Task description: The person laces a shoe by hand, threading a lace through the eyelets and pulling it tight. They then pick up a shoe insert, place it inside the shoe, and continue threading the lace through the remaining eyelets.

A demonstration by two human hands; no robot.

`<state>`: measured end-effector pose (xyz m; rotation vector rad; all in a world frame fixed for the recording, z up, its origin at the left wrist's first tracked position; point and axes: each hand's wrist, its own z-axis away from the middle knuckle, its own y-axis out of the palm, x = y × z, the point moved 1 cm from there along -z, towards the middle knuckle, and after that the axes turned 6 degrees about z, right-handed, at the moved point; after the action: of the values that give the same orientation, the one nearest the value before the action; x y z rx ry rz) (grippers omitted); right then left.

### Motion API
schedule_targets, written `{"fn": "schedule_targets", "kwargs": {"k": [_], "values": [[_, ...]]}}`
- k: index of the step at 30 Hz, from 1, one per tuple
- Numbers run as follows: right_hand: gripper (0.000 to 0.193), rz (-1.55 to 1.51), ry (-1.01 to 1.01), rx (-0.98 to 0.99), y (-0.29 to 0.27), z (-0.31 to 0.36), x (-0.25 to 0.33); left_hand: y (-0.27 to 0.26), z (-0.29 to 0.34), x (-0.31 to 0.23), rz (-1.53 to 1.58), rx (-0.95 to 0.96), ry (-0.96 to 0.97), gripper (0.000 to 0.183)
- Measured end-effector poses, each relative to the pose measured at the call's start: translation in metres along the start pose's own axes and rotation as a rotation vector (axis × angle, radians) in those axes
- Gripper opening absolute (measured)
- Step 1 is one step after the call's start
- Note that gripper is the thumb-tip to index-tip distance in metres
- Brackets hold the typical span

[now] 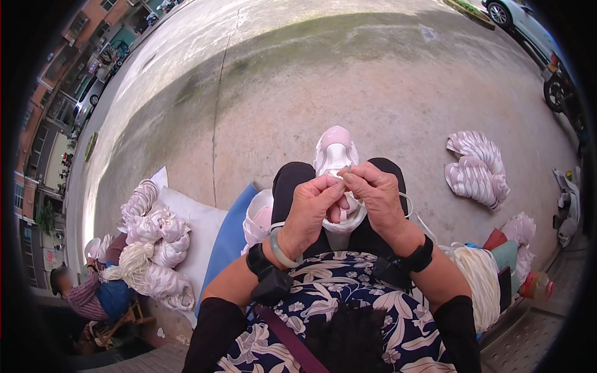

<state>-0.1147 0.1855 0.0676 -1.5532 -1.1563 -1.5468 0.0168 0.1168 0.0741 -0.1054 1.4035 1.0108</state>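
Note:
A pink-and-white sneaker (336,138) rests between my knees, its toe pointing away from me. Over its lacing area my left hand (316,202) and my right hand (380,198) meet, thumbs and fingers pinched together. Both are closed on a thin white shoelace (409,205), which loops out beside my right wrist. The bit between my fingertips is tiny and mostly covered. To the left of my left knee lies another pink-and-white shoe (258,219), partly hidden by my leg and hand.
A bundle of white laces (476,283) lies by my right elbow. Stacked pink-and-white shoe pieces sit to the right (477,173) and in a heap to the left (158,248), beside a blue sheet (222,248). A seated person (102,295) is at far left. Parked vehicles stand at the edges.

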Motion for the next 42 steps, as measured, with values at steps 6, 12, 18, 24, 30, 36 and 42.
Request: {"fn": "schedule_targets", "kwargs": {"k": [6, 12, 18, 24, 30, 36, 42], "values": [[0.017, -0.117, 0.089, 0.040, 0.000, 0.002, -0.001, -0.001, 0.001, 0.001, -0.024, -0.036, 0.028, 0.016], [0.018, -0.140, 0.151, 0.080, -0.001, 0.002, -0.005, -0.004, 0.002, 0.004, -0.037, -0.039, 0.063, 0.017], [0.018, -0.169, 0.143, 0.115, 0.001, 0.002, -0.008, -0.007, 0.004, 0.006, -0.070, -0.053, 0.085, 0.018], [0.015, 0.012, 0.014, 0.056, 0.000, 0.004, -0.007, -0.004, 0.006, -0.002, -0.293, -0.138, 0.103, 0.020], [0.007, 0.442, -0.398, 0.079, 0.003, 0.017, 0.024, 0.012, 0.000, -0.011, -0.547, 0.216, 0.471, 0.061], [0.009, 0.447, -0.328, -0.271, -0.050, 0.016, 0.046, 0.015, 0.009, 0.008, -0.306, 0.429, 0.017, 0.028], [0.018, 0.235, -0.251, -0.653, -0.183, -0.014, 0.005, 0.011, 0.018, 0.004, -0.659, 0.553, 0.035, 0.022]]}}
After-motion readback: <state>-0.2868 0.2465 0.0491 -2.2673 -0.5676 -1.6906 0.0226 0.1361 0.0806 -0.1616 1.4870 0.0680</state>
